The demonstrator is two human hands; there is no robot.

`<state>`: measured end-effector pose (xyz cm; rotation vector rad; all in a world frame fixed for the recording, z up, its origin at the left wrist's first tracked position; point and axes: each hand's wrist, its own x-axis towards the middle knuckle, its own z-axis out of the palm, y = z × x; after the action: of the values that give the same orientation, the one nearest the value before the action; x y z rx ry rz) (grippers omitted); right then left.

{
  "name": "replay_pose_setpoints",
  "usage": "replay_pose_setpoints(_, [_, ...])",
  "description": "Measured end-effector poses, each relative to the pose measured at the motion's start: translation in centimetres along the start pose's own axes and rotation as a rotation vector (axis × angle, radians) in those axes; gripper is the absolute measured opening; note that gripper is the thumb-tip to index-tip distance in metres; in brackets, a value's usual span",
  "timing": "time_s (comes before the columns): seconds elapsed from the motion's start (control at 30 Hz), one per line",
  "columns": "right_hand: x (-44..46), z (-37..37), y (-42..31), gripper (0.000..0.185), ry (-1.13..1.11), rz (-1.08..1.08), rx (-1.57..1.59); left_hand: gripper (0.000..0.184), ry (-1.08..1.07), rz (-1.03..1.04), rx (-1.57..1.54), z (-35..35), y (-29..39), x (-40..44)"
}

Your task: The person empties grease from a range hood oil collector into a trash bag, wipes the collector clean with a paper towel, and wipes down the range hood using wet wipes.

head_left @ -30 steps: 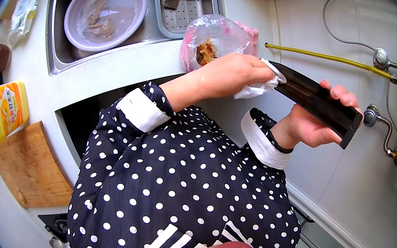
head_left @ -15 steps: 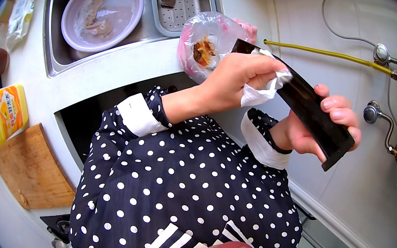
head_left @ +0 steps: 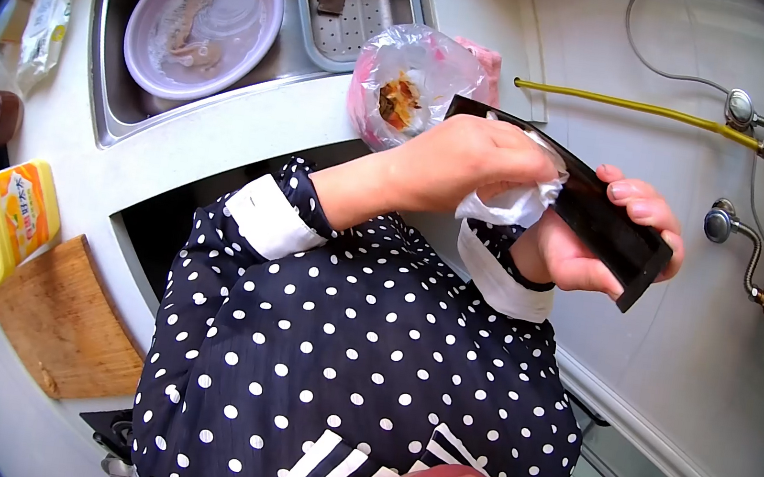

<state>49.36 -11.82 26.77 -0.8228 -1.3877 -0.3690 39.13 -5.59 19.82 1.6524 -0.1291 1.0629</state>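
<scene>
My right hand (head_left: 609, 239) grips the lower right end of a long black tray (head_left: 616, 233), with fingers over its far edge and the thumb at the near side. The tray is narrow and glossy, with raised edges, and is held tilted above the counter. My left hand (head_left: 479, 160) is closed on a crumpled white tissue (head_left: 512, 205), pressed against the tray's upper left part. That hand hides part of the tray. Just beyond it sits a clear and pink plastic bag (head_left: 453, 63) with orange-brown scraps (head_left: 398, 101) inside.
A lilac basin (head_left: 147, 77) of cloudy water stands in the steel sink (head_left: 102, 105), beside a grey perforated basket (head_left: 351, 37). At left are a yellow jug (head_left: 13, 219) and a wooden board (head_left: 67, 318). A yellow hose (head_left: 632, 102) and metal valves (head_left: 720, 223) are at right.
My left hand has slid the tissue slightly down and to the right along the tray. The tray's lower right end has shifted a little up and left.
</scene>
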Motion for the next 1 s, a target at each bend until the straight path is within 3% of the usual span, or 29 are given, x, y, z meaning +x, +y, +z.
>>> replay_pose_setpoints(0.4, [1.0,-0.1,0.0,0.058,0.013,0.063,-0.015,0.029,-0.117,-0.066,0.263,-0.8,-3.0,-1.6])
replay_pose_setpoints(0.5, [1.2,0.1,0.0,0.06,0.048,0.054,0.006,0.032,-0.167,-0.261,0.248,-1.3,-2.7,-2.0])
replay_pose_setpoints(0.63, [1.5,-1.6,0.1,0.062,-0.006,-0.007,0.021,0.035,0.161,-0.023,0.216,0.4,-2.3,-2.6])
replay_pose_setpoints(0.87, [0.9,-0.9,-0.4,0.07,-0.077,-0.14,0.294,0.03,0.211,0.024,0.138,1.2,0.2,-1.6])
replay_pose_setpoints(1.0, [0.3,-1.1,-0.2,0.065,-0.185,-0.027,0.171,0.029,0.199,0.081,0.228,1.5,0.3,-1.5])
